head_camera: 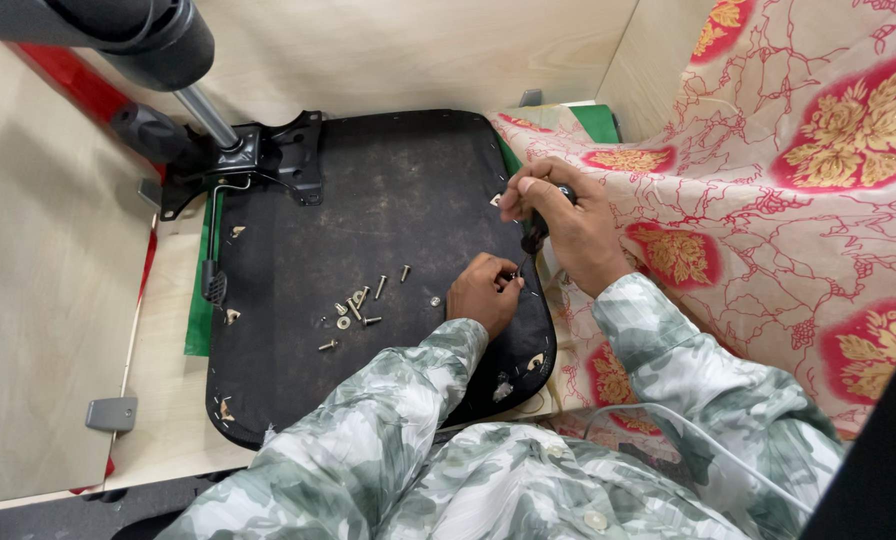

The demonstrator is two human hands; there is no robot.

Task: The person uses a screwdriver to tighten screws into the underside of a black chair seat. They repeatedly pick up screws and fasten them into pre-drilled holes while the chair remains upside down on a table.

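Screwdriver (534, 236) is standing near-upright at the right edge of the black chair-seat underside (368, 200), its long axis running near to far, tip down. Left hand (483, 292), nearer, is pinching its fingers closed around the tip area, steadying something too small to identify. Right hand (560, 222), just beyond, is gripping the handle with fingers closed. Loose bolts (360, 305) are lying left of both hands. Farther left, the metal bracket (268, 160) is sitting.
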